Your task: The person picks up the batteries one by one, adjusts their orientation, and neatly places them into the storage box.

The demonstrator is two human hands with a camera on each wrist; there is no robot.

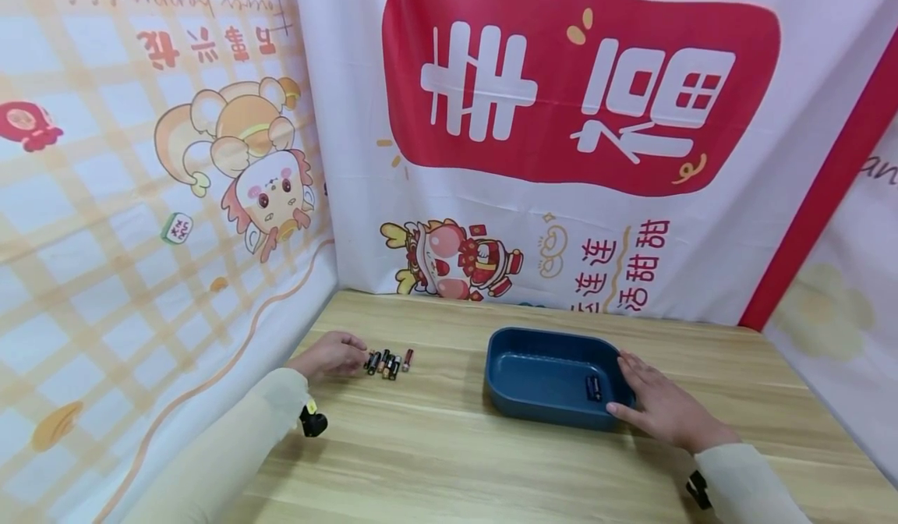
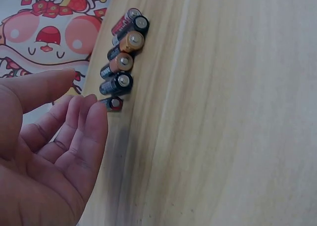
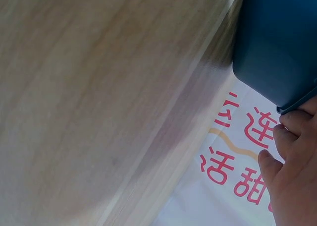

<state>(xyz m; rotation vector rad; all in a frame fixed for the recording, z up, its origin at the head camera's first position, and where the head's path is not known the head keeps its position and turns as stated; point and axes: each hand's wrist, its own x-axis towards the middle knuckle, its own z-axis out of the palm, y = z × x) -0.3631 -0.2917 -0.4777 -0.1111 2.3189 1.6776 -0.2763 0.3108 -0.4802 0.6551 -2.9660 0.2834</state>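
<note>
A cluster of several small cylindrical batteries [image 1: 382,363], black, copper-coloured and red, lies on the table. In the left wrist view the batteries [image 2: 117,83] form a slanting row, ends facing the camera. Just beside them hovers my left hand [image 1: 337,355], its fingers loosely bent and thumb apart, with nothing between them. My right hand [image 1: 662,405] rests on the right end of a dark blue rectangular container [image 1: 522,408], fingers along the rim and thumb near the front corner. Dark batteries [image 1: 593,388] lie inside at the container's right end; their exact number is hard to tell.
The wood-grain table [image 1: 421,462] carries everything. Behind it hangs a white cloth with a red printed banner [image 1: 582,87]; a checked cartoon cloth [image 1: 140,196] covers the left side. Small black devices [image 1: 313,420] are worn at both wrists.
</note>
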